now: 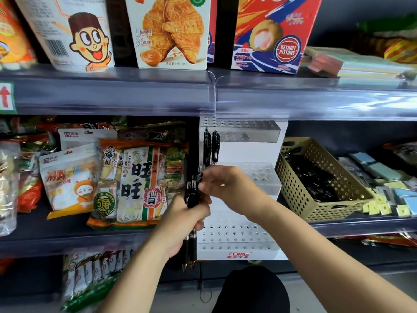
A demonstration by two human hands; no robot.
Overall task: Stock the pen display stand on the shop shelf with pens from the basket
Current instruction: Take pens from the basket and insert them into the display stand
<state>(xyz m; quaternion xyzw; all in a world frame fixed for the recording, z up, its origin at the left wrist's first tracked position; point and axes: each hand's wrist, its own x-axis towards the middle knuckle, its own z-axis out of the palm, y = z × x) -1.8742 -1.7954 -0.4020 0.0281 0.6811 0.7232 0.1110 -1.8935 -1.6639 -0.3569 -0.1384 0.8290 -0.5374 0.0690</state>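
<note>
A white tiered pen display stand (246, 224) with rows of holes stands on the middle shelf. Two black pens (211, 147) stand in the left end of its top tier. My left hand (182, 220) grips a bundle of black pens (191, 197) upright in front of the stand's left edge, their tips pointing down below my fist. My right hand (223, 184) pinches the top of one pen in that bundle. A beige perforated basket (300, 195) with several black pens inside sits to the right of the stand.
Snack bags (135, 181) crowd the shelf left of the stand. Small packets of stationery (388, 190) lie right of the basket. Boxed snacks (171, 30) fill the shelf above, behind a clear price rail (214, 96). More packets (94, 274) hang on the lower shelf.
</note>
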